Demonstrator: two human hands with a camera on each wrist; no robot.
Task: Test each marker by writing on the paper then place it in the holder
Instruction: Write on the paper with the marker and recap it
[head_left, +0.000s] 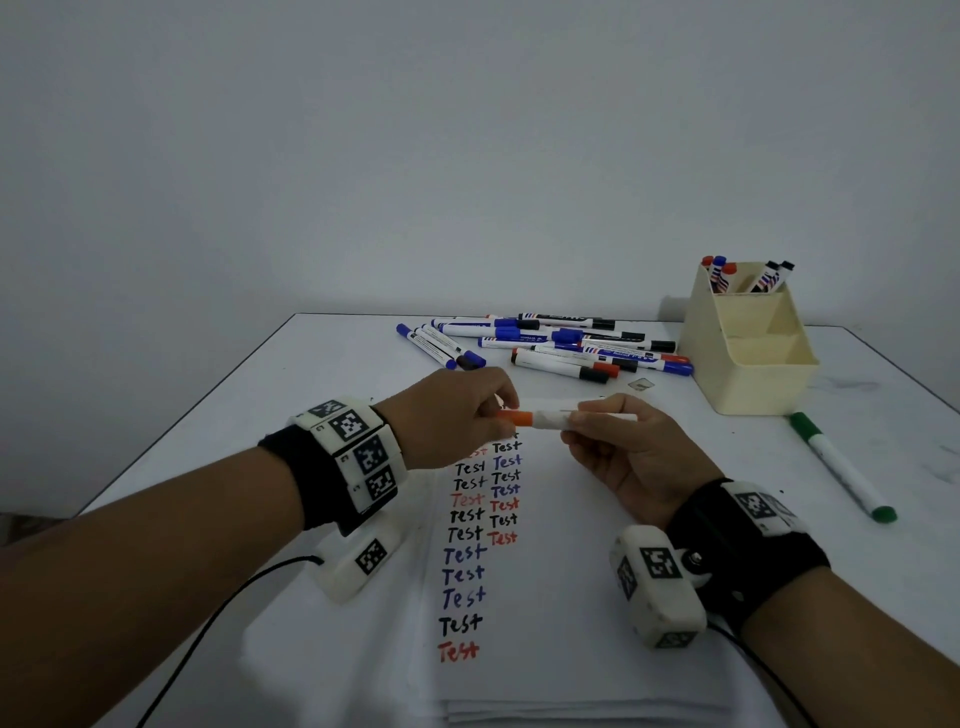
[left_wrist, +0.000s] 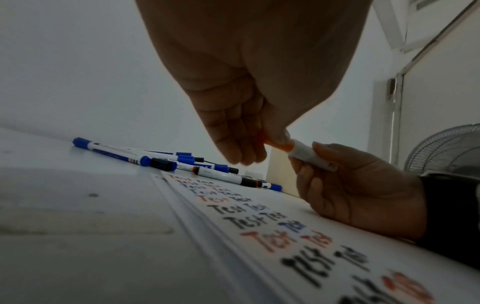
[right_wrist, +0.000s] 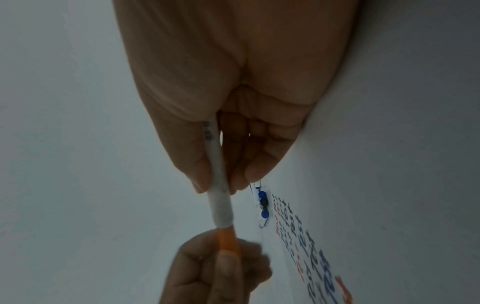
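Observation:
A white marker (head_left: 587, 418) with an orange cap (head_left: 515, 417) is held level above the paper (head_left: 545, 597). My right hand (head_left: 623, 452) grips the white barrel (right_wrist: 219, 197). My left hand (head_left: 457, 415) pinches the orange cap (left_wrist: 281, 145) (right_wrist: 228, 239) between thumb and fingers; the cap sits against the barrel. The paper carries two columns of "Test" in black, blue and red. The cream holder (head_left: 748, 343) stands at the back right with several markers upright in its rear compartments.
A pile of loose markers (head_left: 545, 343) lies at the back of the white table (head_left: 208, 415), left of the holder. A green marker (head_left: 841, 465) lies on the table at the right, in front of the holder. A fan (left_wrist: 446, 150) stands beyond the table.

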